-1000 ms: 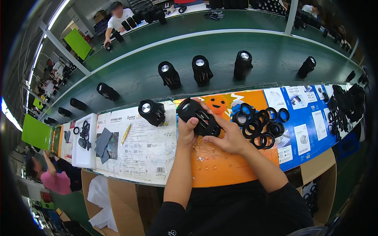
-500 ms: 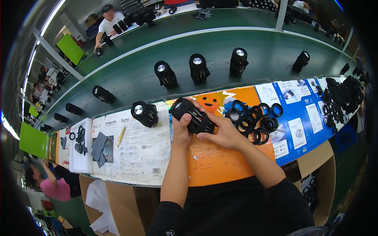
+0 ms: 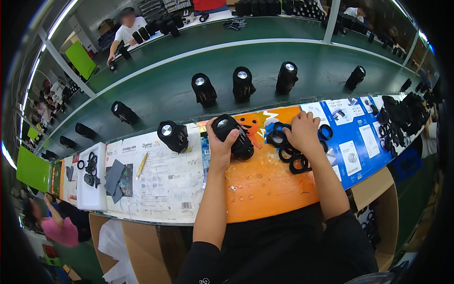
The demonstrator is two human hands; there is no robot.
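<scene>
My left hand (image 3: 221,146) is wrapped around a black cylindrical speaker (image 3: 239,144), thumb along its side. The speaker is tilted over the orange part of the bench, its round end up and to the left. Over the pile of black rings (image 3: 299,164) lies my right hand (image 3: 304,134), with its fingers bent down among them. Its fingertips are partly hidden, so any ring between them cannot be made out. Left of my left hand, another black speaker (image 3: 173,137) with a silver disc on its end stands on the white sheet.
Several black speakers (image 3: 242,85) stand along the green conveyor (image 3: 161,94) beyond the bench. To the left are a yellow pen (image 3: 142,165), grey cloths (image 3: 113,179) and a white tray (image 3: 97,199). Cardboard boxes (image 3: 142,246) flank me below. A person (image 3: 130,28) works across the line.
My right hand has let go of the speaker and moved right onto the rings. My left hand keeps the speaker, which has turned more upright.
</scene>
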